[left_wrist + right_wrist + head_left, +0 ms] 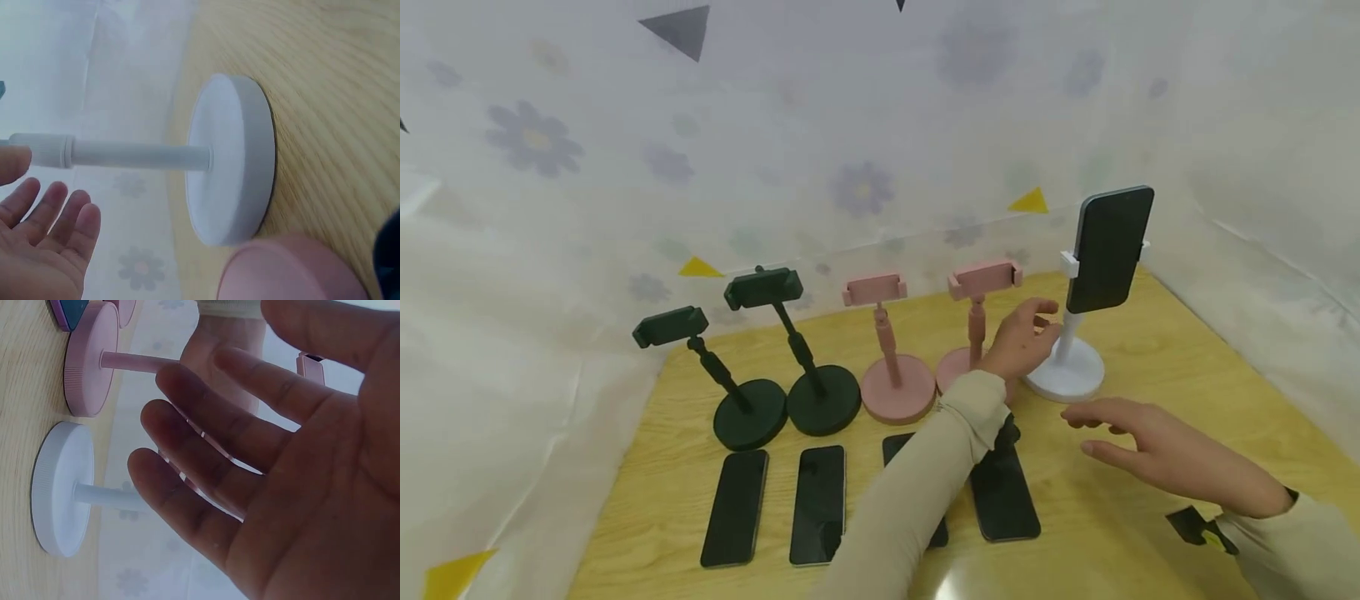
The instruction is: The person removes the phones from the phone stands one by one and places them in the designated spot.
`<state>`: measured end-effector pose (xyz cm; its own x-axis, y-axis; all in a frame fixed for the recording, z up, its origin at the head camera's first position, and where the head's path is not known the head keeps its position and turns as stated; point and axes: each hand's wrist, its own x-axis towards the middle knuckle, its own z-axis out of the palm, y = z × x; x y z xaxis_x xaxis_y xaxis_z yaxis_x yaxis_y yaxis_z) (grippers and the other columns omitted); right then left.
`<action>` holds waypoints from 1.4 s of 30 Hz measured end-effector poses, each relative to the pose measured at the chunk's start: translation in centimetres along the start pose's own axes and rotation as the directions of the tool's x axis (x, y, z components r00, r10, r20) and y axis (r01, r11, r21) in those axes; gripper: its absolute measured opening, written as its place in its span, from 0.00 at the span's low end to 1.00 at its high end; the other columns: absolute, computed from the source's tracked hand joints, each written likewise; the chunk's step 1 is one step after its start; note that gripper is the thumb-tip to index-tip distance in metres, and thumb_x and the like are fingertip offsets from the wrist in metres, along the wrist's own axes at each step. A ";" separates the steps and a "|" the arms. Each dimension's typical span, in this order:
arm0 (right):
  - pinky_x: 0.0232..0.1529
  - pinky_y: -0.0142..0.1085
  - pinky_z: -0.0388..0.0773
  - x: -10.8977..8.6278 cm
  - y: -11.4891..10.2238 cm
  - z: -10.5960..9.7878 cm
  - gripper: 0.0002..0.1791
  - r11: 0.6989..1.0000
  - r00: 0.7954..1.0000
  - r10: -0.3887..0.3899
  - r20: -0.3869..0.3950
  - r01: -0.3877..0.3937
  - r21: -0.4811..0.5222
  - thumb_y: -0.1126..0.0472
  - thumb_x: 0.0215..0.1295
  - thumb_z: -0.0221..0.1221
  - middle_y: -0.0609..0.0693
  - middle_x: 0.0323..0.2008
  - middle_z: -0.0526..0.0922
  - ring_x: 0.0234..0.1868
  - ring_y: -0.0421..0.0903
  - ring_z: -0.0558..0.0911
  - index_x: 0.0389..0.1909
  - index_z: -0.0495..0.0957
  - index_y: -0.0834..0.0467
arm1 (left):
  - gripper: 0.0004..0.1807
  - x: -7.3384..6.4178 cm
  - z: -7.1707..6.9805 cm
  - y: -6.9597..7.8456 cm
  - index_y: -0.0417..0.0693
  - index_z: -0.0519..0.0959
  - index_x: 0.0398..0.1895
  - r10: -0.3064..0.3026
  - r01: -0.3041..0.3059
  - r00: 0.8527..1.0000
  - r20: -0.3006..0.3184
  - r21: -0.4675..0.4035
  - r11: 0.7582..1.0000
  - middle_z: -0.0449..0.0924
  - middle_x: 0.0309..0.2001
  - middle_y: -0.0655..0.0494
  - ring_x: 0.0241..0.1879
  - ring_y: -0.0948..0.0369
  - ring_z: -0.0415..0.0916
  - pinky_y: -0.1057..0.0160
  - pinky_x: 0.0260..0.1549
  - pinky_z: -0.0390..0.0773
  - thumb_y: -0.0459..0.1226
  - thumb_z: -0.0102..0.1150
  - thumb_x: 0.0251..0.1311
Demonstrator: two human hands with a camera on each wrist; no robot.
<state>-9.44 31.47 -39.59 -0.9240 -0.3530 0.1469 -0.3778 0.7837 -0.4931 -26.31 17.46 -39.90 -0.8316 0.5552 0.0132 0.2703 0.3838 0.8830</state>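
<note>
A white phone stand (1066,377) stands upright at the right, a dark-screened phone (1108,254) clamped vertically in its holder. Beside its post is my left hand (1021,340), fingers loosely bent and nothing between them. In the left wrist view the thumb (14,164) overlaps the post's ribbed collar (47,150); whether it touches, I cannot tell. In front of the white base hovers my right hand (1157,446), holding nothing, its fingers (206,419) extended and spread in the right wrist view.
Two pink stands (898,390) and two dark green stands (823,400) continue the row leftward, their holders without phones. Several phones (735,508) lie face up in front, one partly behind my left sleeve (917,492). A patterned curtain (760,150) hangs behind the wooden table (655,500).
</note>
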 end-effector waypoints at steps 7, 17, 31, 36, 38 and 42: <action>0.40 0.30 0.78 -0.6 1.3 1.0 0.20 1.000 0.998 -0.016 0.058 0.016 0.006 0.57 0.69 0.61 0.46 0.52 0.84 0.51 0.26 0.77 0.61 0.76 0.50 | 0.28 1.7 2.0 1.4 0.68 0.62 0.71 0.009 -0.009 1.000 0.026 -0.005 1.000 0.69 0.68 0.70 0.67 0.70 0.68 0.67 0.63 0.71 0.45 0.56 0.70; 0.37 0.29 0.77 -1.5 2.5 1.2 0.20 1.000 0.996 -0.003 0.089 0.001 0.023 0.60 0.69 0.61 0.41 0.53 0.83 0.50 0.24 0.77 0.61 0.75 0.52 | 0.19 3.3 3.3 1.7 0.68 0.67 0.66 -0.028 0.028 1.000 -0.004 0.047 0.999 0.77 0.62 0.69 0.62 0.70 0.73 0.68 0.57 0.74 0.49 0.47 0.75; 0.37 0.29 0.78 -2.0 3.4 0.8 0.20 0.999 0.994 0.025 0.106 -0.029 0.033 0.59 0.70 0.59 0.39 0.54 0.82 0.50 0.25 0.78 0.62 0.75 0.53 | 0.08 3.2 3.1 1.1 0.56 0.66 0.52 0.053 -0.061 0.997 0.053 0.154 0.986 0.74 0.40 0.61 0.41 0.68 0.72 0.73 0.40 0.70 0.45 0.43 0.77; 0.35 0.30 0.77 -2.2 3.4 0.1 0.20 0.996 0.991 0.088 0.099 -0.089 0.001 0.56 0.71 0.59 0.46 0.53 0.84 0.49 0.26 0.78 0.62 0.75 0.50 | 0.15 2.3 2.7 0.9 0.59 0.63 0.62 0.021 -0.038 0.988 0.150 0.109 0.993 0.81 0.49 0.60 0.47 0.70 0.77 0.72 0.43 0.73 0.45 0.43 0.77; 0.36 0.31 0.77 -2.3 3.3 -0.2 0.20 0.993 0.989 0.117 0.089 -0.117 -0.005 0.55 0.71 0.59 0.47 0.53 0.84 0.48 0.25 0.78 0.62 0.75 0.47 | 0.19 1.9 2.7 0.8 0.64 0.59 0.66 -0.012 -0.001 0.983 0.184 0.070 0.998 0.81 0.52 0.60 0.49 0.69 0.78 0.71 0.43 0.74 0.46 0.43 0.76; 0.36 0.31 0.78 -2.5 3.5 -0.6 0.20 0.991 0.990 0.130 0.048 -0.130 -0.016 0.55 0.70 0.60 0.46 0.52 0.85 0.47 0.26 0.79 0.62 0.75 0.45 | 0.20 1.3 2.9 0.9 0.65 0.58 0.67 -0.024 0.018 0.976 0.218 0.026 0.999 0.82 0.52 0.59 0.50 0.69 0.79 0.70 0.46 0.75 0.47 0.44 0.76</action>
<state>-8.47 35.36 -41.19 -0.9615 -0.2719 0.0399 -0.2555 0.8308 -0.4945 -25.71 20.66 -40.43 -0.7117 0.6938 -0.1104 0.2676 0.4131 0.8705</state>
